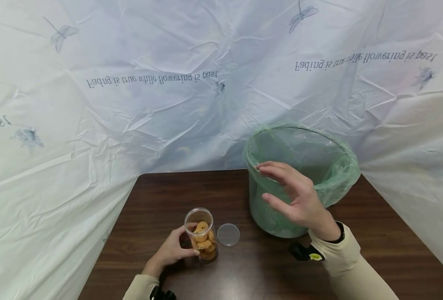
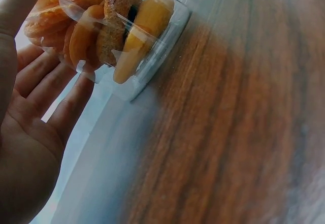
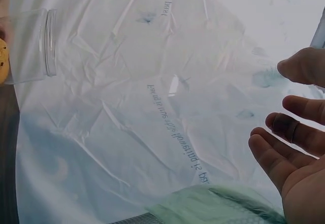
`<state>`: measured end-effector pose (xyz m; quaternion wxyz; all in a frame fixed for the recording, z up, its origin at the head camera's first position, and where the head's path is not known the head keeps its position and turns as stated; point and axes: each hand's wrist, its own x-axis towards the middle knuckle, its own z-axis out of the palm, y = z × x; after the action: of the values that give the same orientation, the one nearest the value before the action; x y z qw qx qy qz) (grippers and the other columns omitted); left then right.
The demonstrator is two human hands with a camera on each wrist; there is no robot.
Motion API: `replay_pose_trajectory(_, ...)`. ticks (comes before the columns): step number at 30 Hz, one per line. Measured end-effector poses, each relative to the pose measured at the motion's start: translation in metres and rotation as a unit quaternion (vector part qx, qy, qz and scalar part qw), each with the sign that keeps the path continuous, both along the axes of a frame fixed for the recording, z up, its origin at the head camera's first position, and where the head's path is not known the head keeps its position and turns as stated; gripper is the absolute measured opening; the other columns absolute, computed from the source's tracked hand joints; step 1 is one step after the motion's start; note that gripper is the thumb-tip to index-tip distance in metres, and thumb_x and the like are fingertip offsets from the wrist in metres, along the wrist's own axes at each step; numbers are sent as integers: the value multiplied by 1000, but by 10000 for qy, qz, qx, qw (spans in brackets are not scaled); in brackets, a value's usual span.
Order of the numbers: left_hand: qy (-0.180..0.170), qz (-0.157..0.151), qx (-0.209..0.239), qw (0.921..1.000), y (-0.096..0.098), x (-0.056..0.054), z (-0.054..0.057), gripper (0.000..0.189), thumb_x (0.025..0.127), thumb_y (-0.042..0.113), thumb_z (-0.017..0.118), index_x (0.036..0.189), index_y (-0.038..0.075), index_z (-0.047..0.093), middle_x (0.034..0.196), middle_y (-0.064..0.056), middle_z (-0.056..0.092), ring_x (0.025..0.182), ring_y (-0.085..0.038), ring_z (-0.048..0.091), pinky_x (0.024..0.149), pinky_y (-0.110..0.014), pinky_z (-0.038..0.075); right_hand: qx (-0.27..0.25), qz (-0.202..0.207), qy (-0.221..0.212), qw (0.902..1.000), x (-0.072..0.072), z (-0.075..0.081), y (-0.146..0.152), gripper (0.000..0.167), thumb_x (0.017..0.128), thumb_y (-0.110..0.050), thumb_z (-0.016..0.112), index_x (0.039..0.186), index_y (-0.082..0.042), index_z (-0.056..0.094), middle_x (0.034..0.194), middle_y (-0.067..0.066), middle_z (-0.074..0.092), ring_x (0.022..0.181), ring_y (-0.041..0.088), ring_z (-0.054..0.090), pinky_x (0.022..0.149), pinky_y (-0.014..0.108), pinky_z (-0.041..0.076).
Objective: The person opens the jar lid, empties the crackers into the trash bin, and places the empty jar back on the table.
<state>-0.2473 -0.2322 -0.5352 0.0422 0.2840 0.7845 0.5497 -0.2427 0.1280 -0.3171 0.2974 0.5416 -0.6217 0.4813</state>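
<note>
Our left hand (image 1: 174, 250) grips an open jar (image 1: 198, 216) of cookies (image 1: 205, 243); our right hand (image 1: 294, 196) holds nothing.
Curled round the jar where it stands on the tabletop (image 1: 161, 196), the left hand presumably guards against tipping. We see the lid (image 1: 228, 235) flat just beside it, likely for easy reach. Fingers parted, the right hand is raised by the bin (image 1: 274, 227), whose liner (image 1: 343, 177) folds outward, probably so it won't slip in.

A dark wood-grain table (image 1: 142, 221) is backed by a creased pale sheet (image 1: 161, 114) printed with dragonflies (image 1: 61, 35) and inverted lettering (image 1: 151, 78); light is reflected from the table.
</note>
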Motion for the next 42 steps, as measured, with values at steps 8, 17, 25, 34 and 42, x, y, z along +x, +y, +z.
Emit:
replay_pose_trajectory(8, -46, -29, -55, 10000, -1, 0, -1, 68, 76, 12, 83, 136, 8, 51, 122, -14, 64, 107, -8, 61, 91, -24, 48, -112, -70, -56, 9999, 3, 6, 8, 46, 92, -10, 66, 121, 23, 51, 128, 26, 56, 125, 26, 52, 103, 28, 45)
replay_pose_trajectory(17, -68, -15, 21, 10000, -1, 0, -2, 68, 75, 11, 83, 135, 8, 52, 121, -13, 65, 105, -8, 62, 90, -23, 48, -307, -148, -180, 9993, 6, 12, 15, 45, 91, -8, 67, 119, 23, 51, 124, 28, 57, 121, 27, 55, 103, 29, 45)
replay_pose_trajectory(25, -43, -19, 13, 10000, -1, 0, -3, 68, 75, 12, 84, 135, 9, 52, 120, -12, 65, 104, -7, 62, 89, -22, 48, -429, -111, -283, 9986, 9, 16, 22, 45, 90, -6, 68, 120, 23, 51, 125, 26, 57, 121, 27, 55, 102, 28, 45)
replay_pose_trajectory(34, -25, -3, -75, 10000, 0, 0, 0, 68, 75, 14, 84, 135, 11, 52, 119, -9, 66, 104, -9, 62, 90, -23, 48, -595, -22, -331, 9977, 10, 20, 28, 45, 90, -4, 68, 120, 24, 50, 126, 26, 56, 122, 28, 54, 104, 30, 44)
replay_pose_trajectory(42, -7, 65, -204, 9998, -1, 0, 1, 68, 75, 18, 85, 135, 14, 53, 120, -6, 66, 106, -8, 61, 91, -22, 47, -718, -59, -344, 9968, 11, 26, 36, 44, 89, -1, 67, 119, 27, 49, 126, 27, 57, 122, 29, 54, 103, 32, 45)
